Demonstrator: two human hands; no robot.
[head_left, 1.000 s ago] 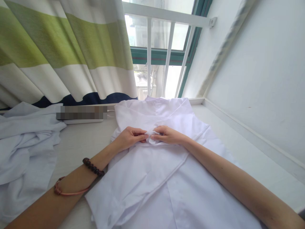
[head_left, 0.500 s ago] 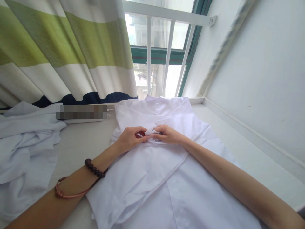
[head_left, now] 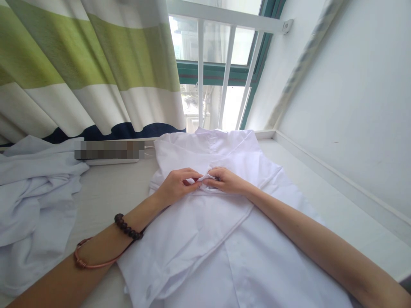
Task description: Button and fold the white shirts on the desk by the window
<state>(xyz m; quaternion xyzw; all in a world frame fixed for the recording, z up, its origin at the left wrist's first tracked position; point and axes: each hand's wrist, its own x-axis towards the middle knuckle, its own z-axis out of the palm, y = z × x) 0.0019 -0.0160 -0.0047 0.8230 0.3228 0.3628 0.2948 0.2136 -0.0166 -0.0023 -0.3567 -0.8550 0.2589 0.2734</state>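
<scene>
A white garment (head_left: 205, 231) lies spread on a pale surface, its collar end toward the window and its sleeves folded across it. Near its middle, my left hand (head_left: 178, 184) pinches a bit of the white cloth between thumb and fingers. My right hand (head_left: 226, 180) grips the same gathered cloth from the right, its fingertips almost touching those of the left. Part of the pinched cloth is hidden by the fingers. Dark beads and a reddish-brown cord are around my left wrist and forearm.
Crumpled white cloth (head_left: 38, 196) lies at the left. Behind it, a partly pixelated flat object (head_left: 111, 152) rests below a green and cream curtain (head_left: 96, 55). White bars (head_left: 201, 72) stand before the window; a raised edge (head_left: 337, 179) runs along the right wall.
My left fingers have shifted slightly right, closer to my right hand, and the cloth between them is bunched a little differently. The garment lies as before.
</scene>
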